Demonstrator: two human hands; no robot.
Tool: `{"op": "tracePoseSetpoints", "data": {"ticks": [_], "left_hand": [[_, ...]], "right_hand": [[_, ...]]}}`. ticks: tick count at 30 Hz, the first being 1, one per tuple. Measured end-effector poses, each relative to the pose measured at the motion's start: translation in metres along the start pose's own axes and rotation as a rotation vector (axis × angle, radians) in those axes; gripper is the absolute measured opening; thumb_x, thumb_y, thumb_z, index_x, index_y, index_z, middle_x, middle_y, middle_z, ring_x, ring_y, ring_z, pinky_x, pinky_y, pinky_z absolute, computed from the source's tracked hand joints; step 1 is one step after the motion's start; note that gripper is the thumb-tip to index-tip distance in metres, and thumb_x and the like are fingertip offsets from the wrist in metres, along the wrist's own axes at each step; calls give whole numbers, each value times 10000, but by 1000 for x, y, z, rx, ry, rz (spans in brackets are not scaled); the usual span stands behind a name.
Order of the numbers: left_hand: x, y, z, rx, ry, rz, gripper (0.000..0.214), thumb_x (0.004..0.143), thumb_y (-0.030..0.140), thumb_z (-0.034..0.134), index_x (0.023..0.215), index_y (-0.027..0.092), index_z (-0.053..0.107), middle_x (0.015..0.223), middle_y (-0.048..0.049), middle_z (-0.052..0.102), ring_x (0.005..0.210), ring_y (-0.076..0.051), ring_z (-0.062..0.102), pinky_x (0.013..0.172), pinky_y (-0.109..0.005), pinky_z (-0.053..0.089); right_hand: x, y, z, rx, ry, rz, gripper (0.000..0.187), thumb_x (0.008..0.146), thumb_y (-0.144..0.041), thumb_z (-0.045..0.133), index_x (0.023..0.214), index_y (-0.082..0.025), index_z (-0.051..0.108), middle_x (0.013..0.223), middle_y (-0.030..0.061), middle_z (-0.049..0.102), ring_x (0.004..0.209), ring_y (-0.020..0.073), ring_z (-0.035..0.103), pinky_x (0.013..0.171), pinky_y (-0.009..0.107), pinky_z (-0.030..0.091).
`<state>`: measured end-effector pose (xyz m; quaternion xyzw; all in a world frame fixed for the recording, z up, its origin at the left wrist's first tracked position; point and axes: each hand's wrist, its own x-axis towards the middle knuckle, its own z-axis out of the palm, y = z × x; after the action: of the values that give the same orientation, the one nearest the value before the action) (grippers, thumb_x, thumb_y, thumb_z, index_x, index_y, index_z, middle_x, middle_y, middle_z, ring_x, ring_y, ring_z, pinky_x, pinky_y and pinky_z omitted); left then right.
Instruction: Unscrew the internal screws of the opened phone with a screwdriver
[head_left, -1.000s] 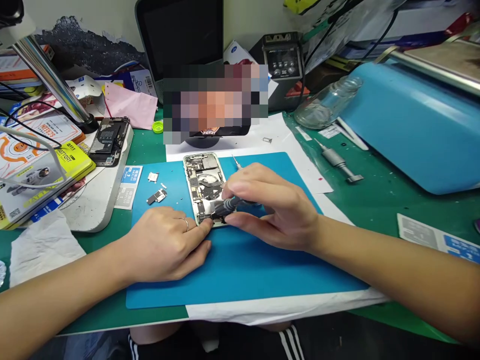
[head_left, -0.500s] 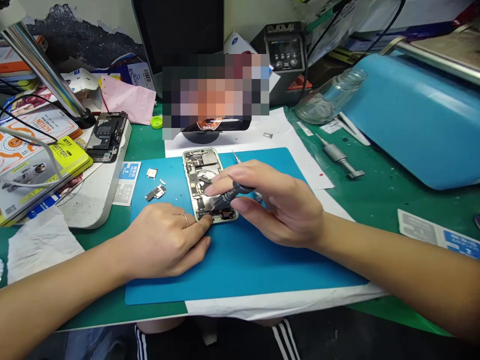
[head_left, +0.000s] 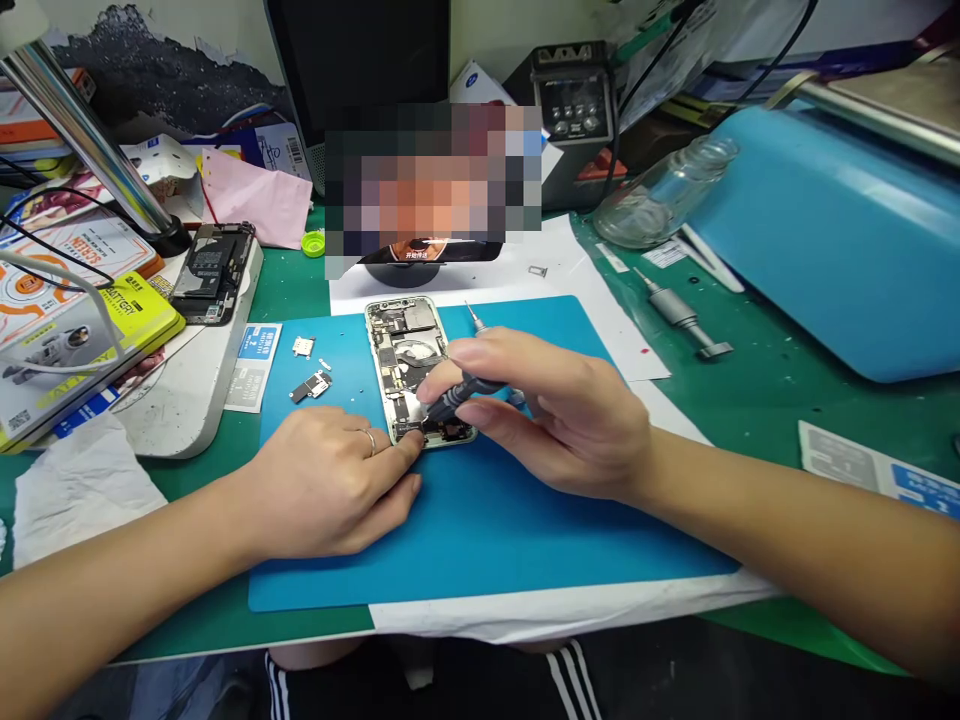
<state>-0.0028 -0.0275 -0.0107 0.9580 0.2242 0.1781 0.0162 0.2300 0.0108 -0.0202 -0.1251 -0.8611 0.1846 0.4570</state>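
An opened smartphone lies on the blue mat, its inner boards and parts bare. My left hand rests at its lower left, the index fingertip pressing on the phone's bottom end and the other fingers curled in. Between the thumb and fingers of my right hand is a dark grey screwdriver, slanted with its tip down at the lower part of the phone. Left of the phone lie small metal parts. Behind my right hand, another thin-tipped tool is partly hidden.
A second opened phone sits on a white device at left, beside boxes. On the right are a grey screwdriver, white tweezers, a glass jar and a blue panel. A blurred screen stands at the back.
My right hand's fingers have shifted on the screwdriver, the index finger lifting off toward the right. My left hand and the phone have stayed in place.
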Motion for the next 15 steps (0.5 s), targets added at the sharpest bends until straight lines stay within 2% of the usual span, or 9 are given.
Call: {"op": "tracePoseSetpoints", "data": {"ticks": [5, 15], "left_hand": [[2, 0, -1, 34, 61, -52, 291, 993, 244, 510, 1081, 60, 717, 635, -4, 653, 525, -174, 624, 482, -353, 456], [2, 0, -1, -6, 20, -55, 280, 995, 236, 504, 1043, 61, 717, 626, -7, 637, 520, -180, 620, 486, -354, 446]], "right_hand": [[0, 0, 1, 1, -5, 18, 612, 975, -93, 546, 1523, -309, 378, 1146, 44, 738, 972, 168, 731, 868, 361, 612], [1, -3, 0, -22, -4, 14, 494, 970, -68, 543, 1444, -186, 466, 1151, 86, 737, 958, 154, 717, 897, 315, 580]]}}
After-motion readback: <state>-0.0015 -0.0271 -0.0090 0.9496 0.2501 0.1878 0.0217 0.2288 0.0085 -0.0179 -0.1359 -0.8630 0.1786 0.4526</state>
